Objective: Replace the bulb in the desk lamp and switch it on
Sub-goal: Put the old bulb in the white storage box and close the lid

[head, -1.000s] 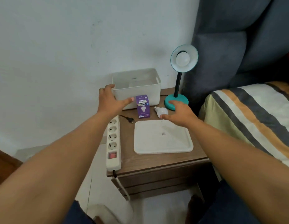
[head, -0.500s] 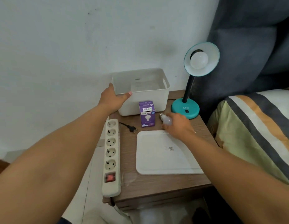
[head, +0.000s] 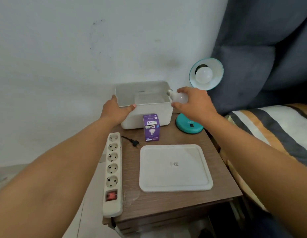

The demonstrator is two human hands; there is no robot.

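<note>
White bin and bulb box crowd the lamp base.

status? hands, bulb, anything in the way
Left hand grips white bin rim. Right hand holds loose bulb over bin. Lamp has a bulb fitted; plug unplugged. No obstruction.
</note>
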